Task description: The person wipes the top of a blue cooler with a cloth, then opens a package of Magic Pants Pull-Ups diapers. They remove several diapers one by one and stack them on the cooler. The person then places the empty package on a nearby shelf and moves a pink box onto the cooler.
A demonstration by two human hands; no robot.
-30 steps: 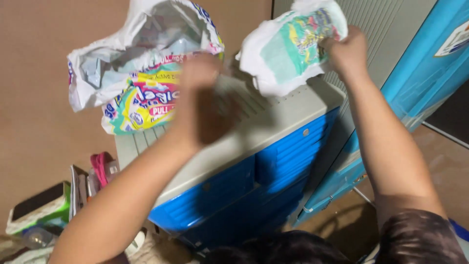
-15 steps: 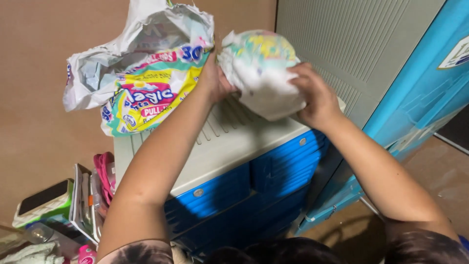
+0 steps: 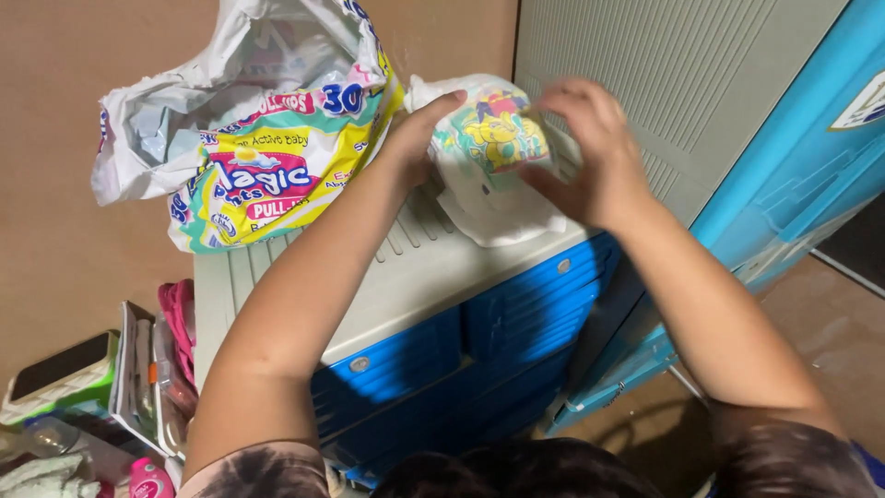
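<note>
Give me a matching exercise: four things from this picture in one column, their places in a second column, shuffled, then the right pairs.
Things:
1. diaper
2. diaper pack
3. pink bottle
4. blue locker door

Places:
A. at the far right, standing open
B. between the left hand and right hand
C. bottom left, below the cabinet top
D. lying torn open on the left of the cabinet top

Pairs: 1-B, 2-D, 3-C, 4-A
</note>
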